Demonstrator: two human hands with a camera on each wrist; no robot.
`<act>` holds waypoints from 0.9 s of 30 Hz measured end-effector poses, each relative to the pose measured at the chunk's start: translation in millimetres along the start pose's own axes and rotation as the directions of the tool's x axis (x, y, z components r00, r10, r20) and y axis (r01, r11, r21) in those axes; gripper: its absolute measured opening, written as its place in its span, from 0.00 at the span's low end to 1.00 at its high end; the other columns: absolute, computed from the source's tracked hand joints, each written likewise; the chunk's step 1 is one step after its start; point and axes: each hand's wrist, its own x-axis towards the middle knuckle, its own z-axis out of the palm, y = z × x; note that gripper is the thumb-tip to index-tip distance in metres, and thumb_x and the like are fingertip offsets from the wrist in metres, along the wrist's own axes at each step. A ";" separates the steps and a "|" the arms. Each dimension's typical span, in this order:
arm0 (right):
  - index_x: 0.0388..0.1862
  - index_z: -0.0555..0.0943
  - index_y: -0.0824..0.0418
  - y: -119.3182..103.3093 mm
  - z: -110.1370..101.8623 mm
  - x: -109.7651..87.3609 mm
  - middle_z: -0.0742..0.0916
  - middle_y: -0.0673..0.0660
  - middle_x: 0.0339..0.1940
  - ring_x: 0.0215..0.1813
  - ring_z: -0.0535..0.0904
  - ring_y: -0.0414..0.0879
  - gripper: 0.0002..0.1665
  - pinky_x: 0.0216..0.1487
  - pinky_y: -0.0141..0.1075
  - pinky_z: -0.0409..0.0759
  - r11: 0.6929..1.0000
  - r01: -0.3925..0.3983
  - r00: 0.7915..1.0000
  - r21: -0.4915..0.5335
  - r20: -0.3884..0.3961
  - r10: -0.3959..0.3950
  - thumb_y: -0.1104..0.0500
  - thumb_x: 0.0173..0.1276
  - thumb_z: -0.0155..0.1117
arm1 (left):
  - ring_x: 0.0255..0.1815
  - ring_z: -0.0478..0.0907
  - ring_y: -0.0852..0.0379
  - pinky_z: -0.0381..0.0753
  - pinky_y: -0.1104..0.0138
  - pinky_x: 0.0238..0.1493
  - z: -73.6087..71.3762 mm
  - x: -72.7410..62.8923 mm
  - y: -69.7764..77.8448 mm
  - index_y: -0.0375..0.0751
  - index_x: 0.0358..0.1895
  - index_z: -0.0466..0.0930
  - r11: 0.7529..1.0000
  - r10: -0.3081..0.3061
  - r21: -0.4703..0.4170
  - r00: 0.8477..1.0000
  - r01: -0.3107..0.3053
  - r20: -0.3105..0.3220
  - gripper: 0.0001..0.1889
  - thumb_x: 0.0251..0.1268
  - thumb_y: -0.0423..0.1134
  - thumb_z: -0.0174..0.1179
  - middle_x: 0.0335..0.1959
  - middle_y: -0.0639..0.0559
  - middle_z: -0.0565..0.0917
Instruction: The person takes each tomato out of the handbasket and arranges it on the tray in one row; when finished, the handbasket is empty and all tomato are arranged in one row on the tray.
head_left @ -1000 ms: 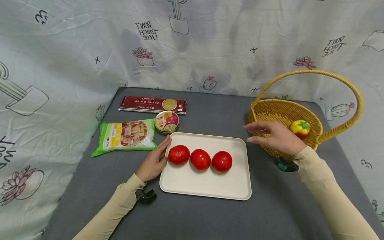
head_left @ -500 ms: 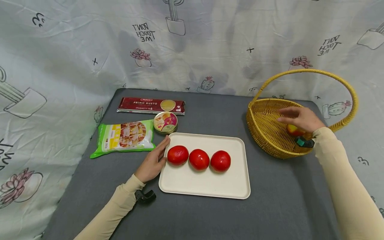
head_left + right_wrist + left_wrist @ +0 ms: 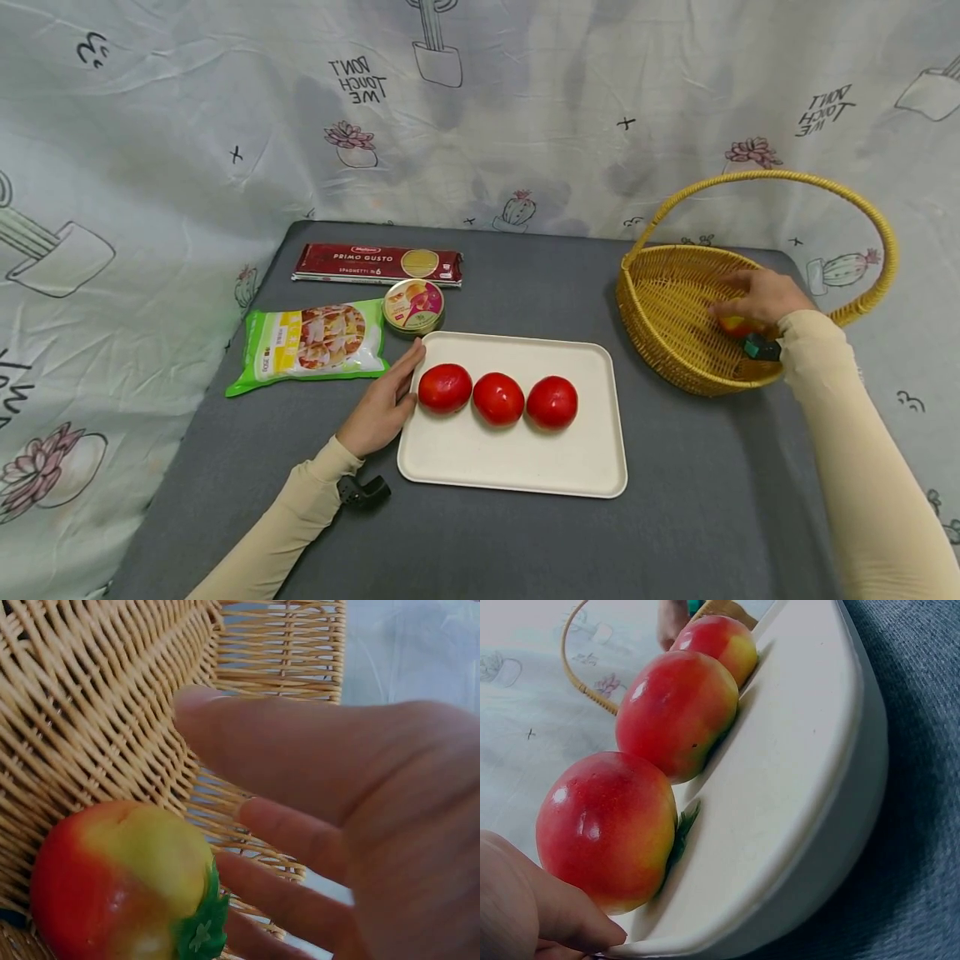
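Observation:
Three red tomatoes, the left one, the middle one and the right one, lie in a row on a cream tray. My left hand rests along the tray's left edge, fingers extended, thumb by the rim. My right hand reaches inside a yellow wicker basket, above another tomato. In the right wrist view this tomato is red and yellow with a green leafy top. My thumb stands apart from it; the other fingers extend beside it, partly hidden, and contact is unclear.
Left of the tray lies a green food packet, with a round tin beside it. A dark red spaghetti packet lies behind. The basket's tall handle arches over the right side. A printed curtain hangs behind the table.
My right hand has moved right from the basket's front rim into the basket and down over the tomato. My left hand has stayed at the tray's edge.

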 end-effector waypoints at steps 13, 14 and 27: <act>0.77 0.66 0.77 5.4 4.9 0.6 0.67 0.86 0.72 0.67 0.68 0.78 0.49 0.61 0.71 0.74 0.999 -0.010 1.000 -0.036 0.018 0.010 0.45 0.72 0.71 | 0.86 0.48 0.40 0.60 0.53 0.78 0.9 0.7 -1.5 0.24 0.83 0.53 1.000 -0.002 -0.028 1.000 0.002 -0.007 0.38 0.70 0.12 0.48 0.87 0.36 0.48; 0.77 0.67 0.77 5.6 5.2 1.0 0.67 0.86 0.72 0.68 0.66 0.80 0.49 0.63 0.73 0.72 0.999 -0.016 1.000 -0.044 0.023 0.017 0.45 0.72 0.71 | 0.86 0.49 0.40 0.60 0.54 0.78 1.0 0.8 -1.6 0.24 0.83 0.53 1.000 -0.003 -0.029 1.000 0.003 -0.007 0.38 0.70 0.12 0.48 0.87 0.36 0.48; 0.72 0.71 0.76 4.5 9.5 -0.4 0.78 0.82 0.60 0.55 0.74 0.76 0.47 0.51 0.67 0.77 0.996 -0.013 1.000 -0.088 -0.011 0.012 0.42 0.71 0.72 | 0.86 0.49 0.40 0.61 0.53 0.78 0.9 0.6 -2.7 0.25 0.83 0.53 1.000 -0.009 -0.016 1.000 0.009 -0.006 0.38 0.70 0.13 0.49 0.87 0.37 0.48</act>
